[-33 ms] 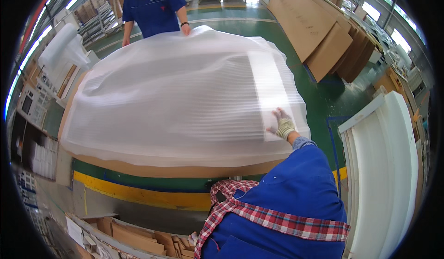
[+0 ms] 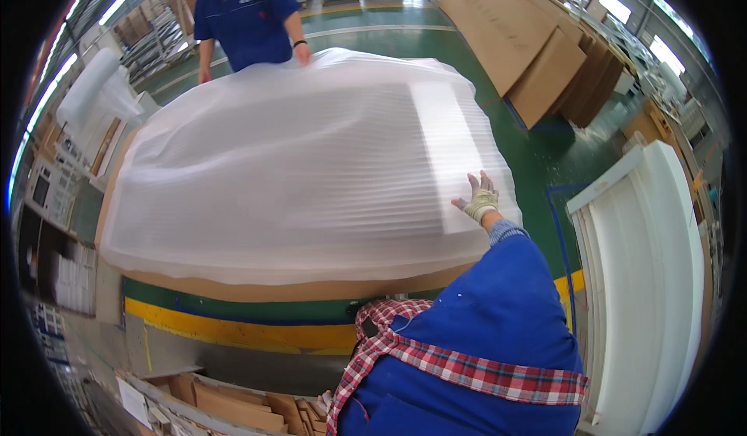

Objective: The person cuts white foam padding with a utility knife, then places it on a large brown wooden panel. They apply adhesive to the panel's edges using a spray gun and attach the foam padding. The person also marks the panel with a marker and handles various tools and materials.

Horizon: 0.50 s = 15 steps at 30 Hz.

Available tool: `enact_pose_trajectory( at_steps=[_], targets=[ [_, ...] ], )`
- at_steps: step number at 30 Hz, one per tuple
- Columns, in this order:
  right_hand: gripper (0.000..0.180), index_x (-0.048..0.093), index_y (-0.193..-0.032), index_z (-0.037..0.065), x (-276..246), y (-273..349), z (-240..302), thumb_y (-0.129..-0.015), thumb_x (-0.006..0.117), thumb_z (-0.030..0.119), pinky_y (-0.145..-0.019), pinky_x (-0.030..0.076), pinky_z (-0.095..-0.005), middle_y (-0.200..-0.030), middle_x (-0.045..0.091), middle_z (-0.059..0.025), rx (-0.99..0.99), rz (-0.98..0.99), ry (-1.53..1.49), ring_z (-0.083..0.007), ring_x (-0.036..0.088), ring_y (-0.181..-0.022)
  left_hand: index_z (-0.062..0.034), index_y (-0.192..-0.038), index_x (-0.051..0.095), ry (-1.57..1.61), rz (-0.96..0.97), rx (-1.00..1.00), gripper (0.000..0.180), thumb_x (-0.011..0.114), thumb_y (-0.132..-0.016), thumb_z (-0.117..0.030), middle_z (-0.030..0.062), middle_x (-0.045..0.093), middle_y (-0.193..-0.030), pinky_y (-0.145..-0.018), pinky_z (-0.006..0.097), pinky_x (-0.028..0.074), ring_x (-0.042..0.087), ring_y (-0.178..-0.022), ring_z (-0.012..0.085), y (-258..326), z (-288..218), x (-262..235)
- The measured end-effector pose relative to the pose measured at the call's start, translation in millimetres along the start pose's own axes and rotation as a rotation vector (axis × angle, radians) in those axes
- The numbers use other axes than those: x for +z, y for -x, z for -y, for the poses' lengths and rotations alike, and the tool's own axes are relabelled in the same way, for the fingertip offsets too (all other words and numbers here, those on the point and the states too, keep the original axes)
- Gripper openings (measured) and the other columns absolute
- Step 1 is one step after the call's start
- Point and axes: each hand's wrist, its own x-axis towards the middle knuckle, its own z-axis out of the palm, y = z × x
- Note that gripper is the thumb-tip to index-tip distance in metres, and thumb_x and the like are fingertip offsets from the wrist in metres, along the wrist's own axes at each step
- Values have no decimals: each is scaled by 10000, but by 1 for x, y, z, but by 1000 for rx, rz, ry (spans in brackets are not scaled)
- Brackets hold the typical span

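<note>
A large white translucent foam sheet (image 2: 296,179) is spread over a wide flat surface with a brown cardboard edge (image 2: 257,290) showing beneath it. My right hand (image 2: 478,197), in a pale fingerless glove, rests on the sheet near its right end. Its fingers are spread and hold nothing. Of my left hand (image 2: 324,400) only a small bit seems to show beside the checked apron at the lower edge; its fingers cannot be read. Across the sheet, a co-worker in blue has one hand (image 2: 303,53) at the far edge of the foam.
Brown cardboard sheets (image 2: 506,39) lean at the back right. Long white panels (image 2: 646,280) stand to my right. A foam roll (image 2: 93,86) is at the far left. Behind me, a bin (image 2: 226,405) holds cardboard pieces. Green floor with a yellow stripe (image 2: 233,329) runs along the near side.
My right hand's fingers are spread wider, and the hand has shifted slightly on the sheet. Folds at the sheet's left part look flatter. The whole view has shifted a little.
</note>
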Motion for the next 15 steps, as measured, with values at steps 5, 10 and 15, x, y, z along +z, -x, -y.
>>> enact_pose_trajectory(
  at_steps=[5, 10, 15],
  targets=[
    [992, 196, -1461, 280, -13, -17, 20, -662, 568, 735, -1068, 150, -586, -1538, 48, -115, 412, 209, -44, -343, 42, -1410, 3, -1009, 582, 132, 26, -13, 316, 683, -746, -141, 204, 429, -1260, -877, 420, 450, 472, -1128, 351, -68, 23, 12],
    [986, 173, -1466, 294, -3, -12, 20, -673, 533, 758, -1072, 126, -589, -1545, 6, -108, 369, 157, -28, -350, 11, -1412, -4, -1003, 588, 306, 87, -74, 300, 687, -736, -96, 188, 418, -1284, -860, 403, 473, 487, -1117, 346, -110, 9, 21],
    [969, 180, -1463, 282, 9, -12, 20, -687, 468, 786, -1064, 134, -598, -1538, 43, -118, 339, 120, 22, -371, 25, -1404, -20, -1018, 589, 262, 186, 29, 318, 689, -726, -96, 191, 411, -1298, -870, 382, 471, 494, -1106, 349, -96, -11, 38]
  ],
)
